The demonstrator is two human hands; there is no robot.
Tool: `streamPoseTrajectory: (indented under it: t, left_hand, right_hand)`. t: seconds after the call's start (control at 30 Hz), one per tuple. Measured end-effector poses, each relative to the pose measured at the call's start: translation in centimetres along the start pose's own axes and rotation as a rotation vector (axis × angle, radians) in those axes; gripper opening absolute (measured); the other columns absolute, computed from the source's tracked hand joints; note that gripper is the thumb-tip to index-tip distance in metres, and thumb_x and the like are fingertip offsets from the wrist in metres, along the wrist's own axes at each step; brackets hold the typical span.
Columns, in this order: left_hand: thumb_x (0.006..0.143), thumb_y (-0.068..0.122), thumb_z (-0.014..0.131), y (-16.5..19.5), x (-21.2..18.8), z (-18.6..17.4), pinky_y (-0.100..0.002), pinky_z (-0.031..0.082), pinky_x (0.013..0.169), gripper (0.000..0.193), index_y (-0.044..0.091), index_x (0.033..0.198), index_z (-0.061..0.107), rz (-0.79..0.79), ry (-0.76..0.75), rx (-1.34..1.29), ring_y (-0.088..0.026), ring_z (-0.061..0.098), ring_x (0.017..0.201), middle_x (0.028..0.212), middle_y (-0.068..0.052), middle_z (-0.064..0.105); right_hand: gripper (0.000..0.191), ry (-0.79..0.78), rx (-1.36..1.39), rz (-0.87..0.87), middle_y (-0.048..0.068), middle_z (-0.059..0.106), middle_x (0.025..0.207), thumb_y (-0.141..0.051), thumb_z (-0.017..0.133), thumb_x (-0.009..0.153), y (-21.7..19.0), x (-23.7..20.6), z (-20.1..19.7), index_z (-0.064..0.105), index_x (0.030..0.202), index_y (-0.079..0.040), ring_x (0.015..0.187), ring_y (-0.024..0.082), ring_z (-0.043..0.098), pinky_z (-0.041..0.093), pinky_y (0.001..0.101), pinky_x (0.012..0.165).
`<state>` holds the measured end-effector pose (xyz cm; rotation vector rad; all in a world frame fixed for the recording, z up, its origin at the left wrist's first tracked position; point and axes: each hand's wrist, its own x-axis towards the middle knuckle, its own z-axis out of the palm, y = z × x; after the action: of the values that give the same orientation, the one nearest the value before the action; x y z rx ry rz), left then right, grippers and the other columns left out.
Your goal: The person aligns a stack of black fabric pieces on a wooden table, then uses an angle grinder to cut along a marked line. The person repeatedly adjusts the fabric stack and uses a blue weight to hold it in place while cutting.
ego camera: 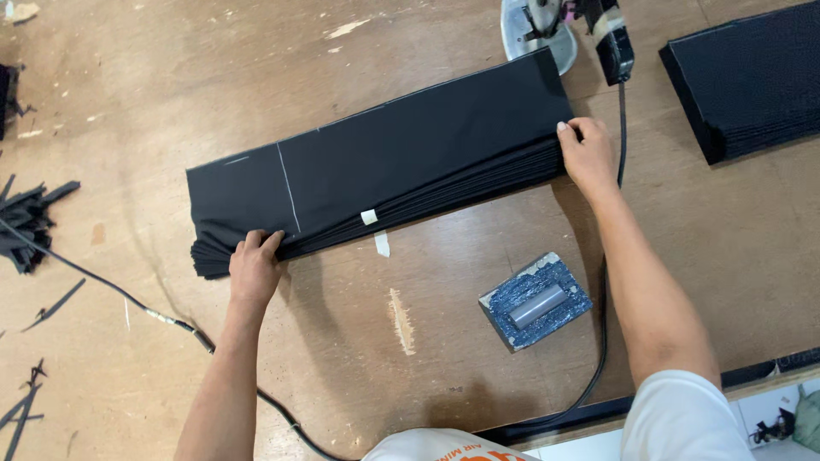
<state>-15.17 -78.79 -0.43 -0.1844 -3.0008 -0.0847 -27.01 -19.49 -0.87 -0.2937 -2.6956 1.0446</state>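
A long thick stack of black fabric layers (401,145) lies slanted across the wooden table (410,341), with white chalk lines drawn on its top sheet and a small strip of tape at its near edge. My left hand (254,265) presses on the stack's near left corner, fingers resting on the layered edge. My right hand (585,154) grips the stack's right end, fingers curled around the layers.
An electric cloth-cutting machine (564,30) stands just beyond the stack's right end, its black cable (608,282) running down the table. A blue block weight with a grey handle (535,300) sits near me. Another black fabric stack (752,77) lies far right. Black scraps (30,224) lie left.
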Motion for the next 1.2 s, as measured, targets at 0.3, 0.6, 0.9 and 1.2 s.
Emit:
streamPoseTrajectory:
  t: [0.3,0.6,0.9,1.2]
  left_hand:
    - [0.080,0.000,0.070,-1.0,0.3,0.4,-0.042,0.054,0.082,0.047,0.016,0.123,0.076,0.009,0.029,-0.033,-0.030,0.066,0.095,0.118,-0.009,0.067]
    - [0.077,0.004,0.072,-1.1,0.9,0.0,-0.045,0.052,0.082,0.048,0.018,0.123,0.076,-0.008,0.043,-0.060,-0.032,0.065,0.098,0.119,-0.010,0.066]
    - [0.075,0.006,0.074,-1.7,1.3,0.7,-0.045,0.050,0.085,0.052,0.020,0.126,0.075,-0.026,0.056,-0.062,-0.031,0.062,0.100,0.117,-0.007,0.064]
    - [0.077,-0.001,0.066,-2.7,1.9,1.5,-0.047,0.047,0.089,0.053,0.019,0.126,0.073,-0.076,0.013,-0.109,-0.033,0.058,0.107,0.123,-0.011,0.061]
  right_hand:
    - [0.059,-0.141,-0.354,-0.385,0.028,0.043,0.158,-0.047,0.065,0.099,-3.7,-6.3,-2.8,0.064,0.135,0.000,0.141,0.047,0.040,0.035,0.0599,0.114]
    - [0.093,-0.543,-0.632,-0.139,0.020,0.051,0.136,-0.075,0.070,0.068,-9.4,-21.9,-5.7,0.067,0.135,-0.011,0.121,0.038,0.050,0.043,0.0533,0.097]
    - [0.084,-0.098,-0.433,-0.231,0.031,0.052,0.133,-0.054,0.082,0.070,-8.4,-26.5,-3.8,0.061,0.133,-0.002,0.118,0.047,0.054,0.048,0.0547,0.095]
    - [0.094,-0.386,-0.698,-0.102,0.027,0.054,0.129,-0.077,0.073,0.073,-8.3,-23.8,-2.7,0.067,0.139,-0.010,0.118,0.043,0.052,0.044,0.0558,0.097]
